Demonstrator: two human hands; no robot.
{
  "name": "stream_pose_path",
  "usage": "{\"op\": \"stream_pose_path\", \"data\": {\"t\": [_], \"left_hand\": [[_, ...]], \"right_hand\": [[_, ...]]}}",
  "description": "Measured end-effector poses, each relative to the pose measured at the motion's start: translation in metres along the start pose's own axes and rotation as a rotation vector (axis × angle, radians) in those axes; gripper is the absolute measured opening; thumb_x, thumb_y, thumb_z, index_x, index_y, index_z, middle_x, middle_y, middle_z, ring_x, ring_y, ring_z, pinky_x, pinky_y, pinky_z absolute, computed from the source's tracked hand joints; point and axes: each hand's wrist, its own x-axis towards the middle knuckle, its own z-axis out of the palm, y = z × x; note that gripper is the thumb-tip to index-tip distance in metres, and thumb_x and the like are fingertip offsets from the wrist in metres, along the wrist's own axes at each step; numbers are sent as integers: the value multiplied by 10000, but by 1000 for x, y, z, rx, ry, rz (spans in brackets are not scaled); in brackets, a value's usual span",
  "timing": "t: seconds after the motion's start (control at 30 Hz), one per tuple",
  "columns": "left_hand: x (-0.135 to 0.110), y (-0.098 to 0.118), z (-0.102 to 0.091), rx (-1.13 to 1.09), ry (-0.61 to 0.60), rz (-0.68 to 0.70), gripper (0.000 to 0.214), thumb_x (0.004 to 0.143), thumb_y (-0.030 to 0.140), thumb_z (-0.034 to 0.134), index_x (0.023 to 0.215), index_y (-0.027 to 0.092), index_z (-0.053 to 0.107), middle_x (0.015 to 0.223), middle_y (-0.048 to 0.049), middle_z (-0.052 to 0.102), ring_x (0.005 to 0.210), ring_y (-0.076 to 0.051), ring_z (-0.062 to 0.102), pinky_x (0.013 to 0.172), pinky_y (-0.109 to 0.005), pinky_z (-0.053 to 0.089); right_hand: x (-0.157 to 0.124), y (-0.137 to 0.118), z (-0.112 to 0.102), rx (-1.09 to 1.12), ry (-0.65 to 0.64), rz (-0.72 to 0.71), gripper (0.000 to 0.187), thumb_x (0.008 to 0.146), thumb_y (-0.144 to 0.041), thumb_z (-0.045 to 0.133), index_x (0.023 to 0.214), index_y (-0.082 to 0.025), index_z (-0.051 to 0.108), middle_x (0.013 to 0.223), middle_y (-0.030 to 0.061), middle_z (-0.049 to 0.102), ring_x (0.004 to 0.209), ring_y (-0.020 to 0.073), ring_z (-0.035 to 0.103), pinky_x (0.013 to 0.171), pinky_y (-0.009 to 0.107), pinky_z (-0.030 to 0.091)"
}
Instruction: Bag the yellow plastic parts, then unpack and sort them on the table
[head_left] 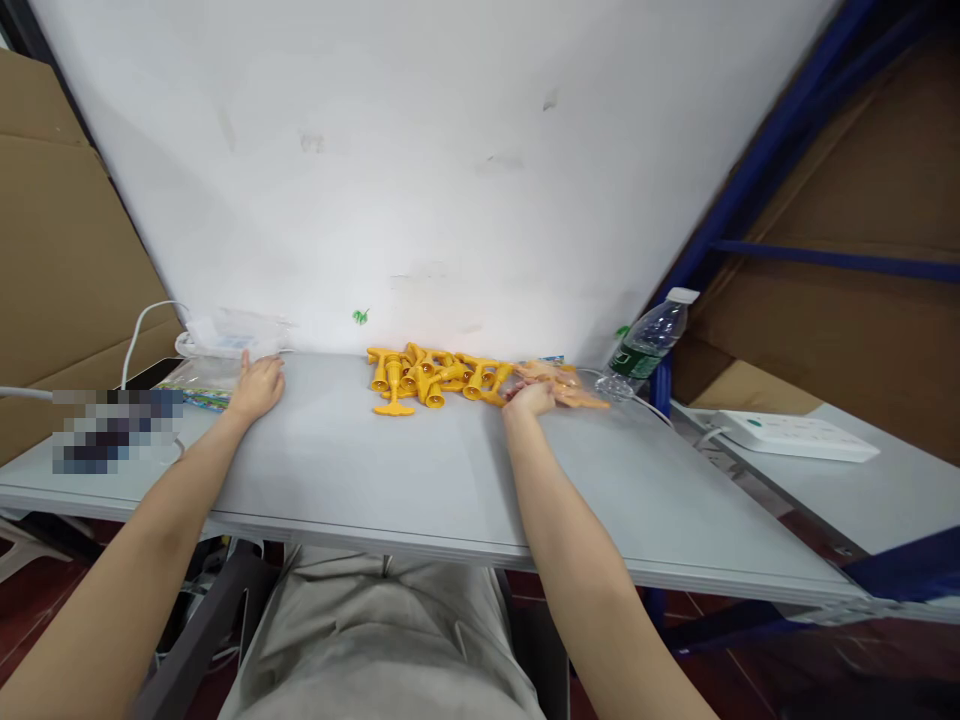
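Observation:
My left hand [259, 388] lies on the left of the table, fingers stretched out and apart, at the edge of clear plastic bags [199, 376] with a coloured printed strip. Toward the right, my right hand [531, 398] is closed, its fingers curled and partly hidden. It touches some peach-orange pieces [570, 390], blurred and perhaps in clear plastic. What it grips, if anything, I cannot make out. Between the hands lies a heap of yellow plastic T-shaped pieces [433, 385] with cup-like ends. One yellow piece [393, 390] stands apart in front, its crossbar toward me.
A clear bottle [646, 345] with green label leans at the table's right end. Beyond it a white power strip [795, 436] lies on another surface. White cables and a blurred-out object [116, 432] are at left. A white panel [450, 180] rises behind the grey table [375, 480].

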Motion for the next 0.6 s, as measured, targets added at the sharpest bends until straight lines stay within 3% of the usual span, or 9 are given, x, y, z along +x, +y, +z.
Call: {"op": "stream_pose_path", "data": {"t": [0.13,0.2,0.27,0.43,0.53,0.6], "left_hand": [[12,36,6,-156,11,144,374,845,230,391,1131,157,621,1253,-147,645,1230,-280,556,1193,-574,176],[19,60,10,-263,36,191,357,864,238,385,1123,166,620,1233,-140,654,1215,-259,567,1193,-541,215],[25,86,12,-383,56,229,337,877,252,393,1115,168,617,1223,-137,657,1206,-249,571,1186,-511,254],[34,150,9,-755,44,164,254,873,262,458,1051,196,627,1161,-113,669,1146,-239,588,1085,-439,407],[40,181,6,-1052,-23,-37,177,868,302,519,972,214,631,1090,-88,686,1072,-222,620,1029,-397,448],[45,197,4,-1306,-131,-234,192,869,361,551,973,212,612,1055,-85,689,994,-210,654,948,-371,495]], "right_hand": [[-8,-13,1,-356,168,-296,382,961,-348,299,616,-245,428,552,-11,525,627,175,579,683,302,482],[-15,-22,4,-528,169,-457,411,954,-340,303,601,-240,488,589,17,589,754,201,624,855,353,462],[-21,-32,7,-545,134,-538,440,957,-362,291,602,-239,520,603,32,619,790,217,638,918,379,438],[-40,-58,23,-356,1,-647,472,951,-494,315,622,-233,530,522,10,570,636,199,623,786,350,494],[-54,-73,37,-203,-196,-642,473,941,-544,347,633,-228,516,495,-17,536,516,161,577,648,313,503],[-64,-81,47,-119,-326,-621,452,929,-535,398,619,-224,505,499,-24,538,471,139,555,598,292,495]]}}
